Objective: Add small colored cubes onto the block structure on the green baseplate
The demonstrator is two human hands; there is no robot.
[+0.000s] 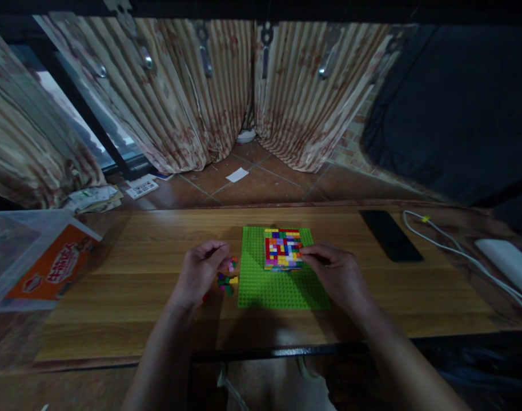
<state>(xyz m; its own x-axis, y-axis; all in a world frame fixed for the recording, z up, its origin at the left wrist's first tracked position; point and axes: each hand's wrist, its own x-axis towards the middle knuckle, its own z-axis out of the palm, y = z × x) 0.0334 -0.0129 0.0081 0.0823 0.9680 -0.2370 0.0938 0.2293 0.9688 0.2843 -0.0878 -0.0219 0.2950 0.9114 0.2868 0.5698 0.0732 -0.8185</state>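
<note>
A green baseplate [282, 285] is laid flat on the wooden table [128, 268], and a block of small coloured bricks [282, 248] has been built up on its far half, while the near half is left bare, so the work is judged partly done. The right hand [336, 274] is set against the block's right edge with fingers pinched narrow; what they hold cannot be told. The left hand [201, 271] is curled loosely over a small heap of loose bricks [227, 279] just left of the plate.
</note>
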